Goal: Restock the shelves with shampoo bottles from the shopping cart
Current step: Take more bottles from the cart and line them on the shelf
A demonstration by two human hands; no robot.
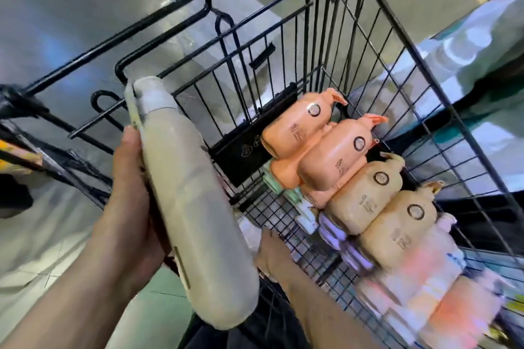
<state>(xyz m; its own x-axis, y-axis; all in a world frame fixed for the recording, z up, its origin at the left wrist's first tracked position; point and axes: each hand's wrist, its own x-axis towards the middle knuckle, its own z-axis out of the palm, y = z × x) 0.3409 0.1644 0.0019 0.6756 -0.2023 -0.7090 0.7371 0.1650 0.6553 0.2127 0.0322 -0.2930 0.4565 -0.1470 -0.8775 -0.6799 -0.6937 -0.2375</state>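
Note:
My left hand grips a tall cream-white shampoo bottle, lifted outside the near-left corner of the black wire shopping cart. The bottle lies slanted, cap pointing up-left. My right hand reaches into the cart at its near wall; the bottle hides its fingers. Inside the cart lie orange pump bottles, tan pump bottles and further pale and pink bottles, blurred at the lower right.
A black plate hangs on the cart's left wall. The cart's handle bar runs up on the left. Shelving with blurred goods stands to the right. Grey tiled floor lies beyond the cart.

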